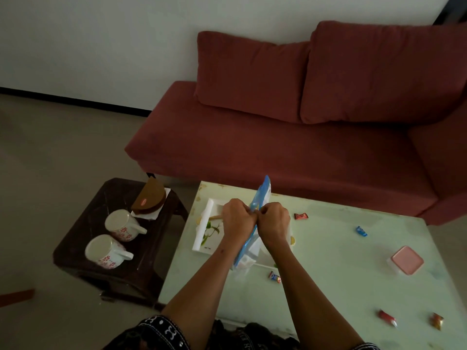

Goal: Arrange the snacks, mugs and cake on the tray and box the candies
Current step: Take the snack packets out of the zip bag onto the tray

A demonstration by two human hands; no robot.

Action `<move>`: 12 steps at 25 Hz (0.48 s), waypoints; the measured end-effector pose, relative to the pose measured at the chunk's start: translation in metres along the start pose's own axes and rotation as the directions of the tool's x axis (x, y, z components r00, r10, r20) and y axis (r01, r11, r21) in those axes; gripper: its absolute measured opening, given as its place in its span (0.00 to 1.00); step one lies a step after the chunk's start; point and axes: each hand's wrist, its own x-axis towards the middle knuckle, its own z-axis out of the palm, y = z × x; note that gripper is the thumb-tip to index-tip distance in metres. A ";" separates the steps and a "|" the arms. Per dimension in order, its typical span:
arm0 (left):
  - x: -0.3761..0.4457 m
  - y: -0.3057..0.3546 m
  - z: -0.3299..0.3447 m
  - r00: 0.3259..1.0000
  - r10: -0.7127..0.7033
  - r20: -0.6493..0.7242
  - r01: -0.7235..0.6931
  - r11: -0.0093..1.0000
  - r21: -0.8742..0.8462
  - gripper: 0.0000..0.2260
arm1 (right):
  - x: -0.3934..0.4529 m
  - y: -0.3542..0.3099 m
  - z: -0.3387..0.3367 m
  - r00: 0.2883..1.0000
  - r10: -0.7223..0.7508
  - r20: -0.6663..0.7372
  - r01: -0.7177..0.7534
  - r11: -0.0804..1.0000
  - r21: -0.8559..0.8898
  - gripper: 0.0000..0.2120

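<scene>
Above the white rectangular tray (202,238) at the counter's ten o'clock, the blue plastic snack packet (261,195) is pinched by closed left hand (236,218) and right hand (274,221); an even, gentle tear is advised.

Glossy plastic snack packet (260,198), glazed ceramic mugs (121,224), matt cloth sofa (278,147).

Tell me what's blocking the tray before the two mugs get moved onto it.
Both hands hold a blue snack packet upright right over the white tray, covering most of it. The two mugs stand on the dark side stool to the left, with nothing visible in the gap between stool and table.
</scene>
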 end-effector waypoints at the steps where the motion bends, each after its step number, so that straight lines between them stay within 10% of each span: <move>1: 0.000 0.000 -0.001 0.999 0.044 0.000 -0.044 0.997 0.063 0.13 | 0.000 0.001 -0.001 1.000 -0.001 0.000 0.001 0.998 -0.068 0.07; 12: 0.009 -0.012 -0.021 0.955 0.234 0.184 -0.286 0.892 0.350 0.11 | 0.007 0.024 -0.016 0.999 0.017 0.049 0.001 0.938 -0.346 0.12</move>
